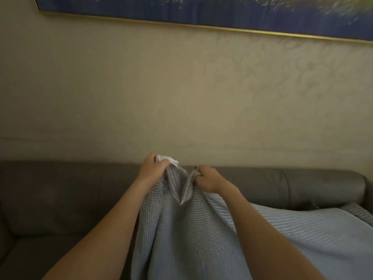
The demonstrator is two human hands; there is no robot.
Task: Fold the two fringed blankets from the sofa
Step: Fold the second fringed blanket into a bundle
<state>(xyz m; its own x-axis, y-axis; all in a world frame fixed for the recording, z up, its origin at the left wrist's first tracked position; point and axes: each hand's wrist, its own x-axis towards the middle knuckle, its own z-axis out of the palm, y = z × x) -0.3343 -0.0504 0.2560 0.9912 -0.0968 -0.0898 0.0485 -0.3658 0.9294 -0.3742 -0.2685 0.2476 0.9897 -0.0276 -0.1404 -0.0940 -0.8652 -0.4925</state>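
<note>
— How many blankets do you count?
— One: a pale blue waffle-knit blanket [191, 229], held up by its top edge in front of the grey leather sofa [60, 188]. Its right part trails over the seat.
— And hands?
— Two. The left hand [155, 168] has its fingers clamped on a bunched corner, with one tuft of white fringe [168, 158] poking out above. The right hand [207, 178], just beside it, has its fingers curled tight on the edge.
— Anything else?
— One gold-framed blue painting [201, 9] on the wall.
</note>
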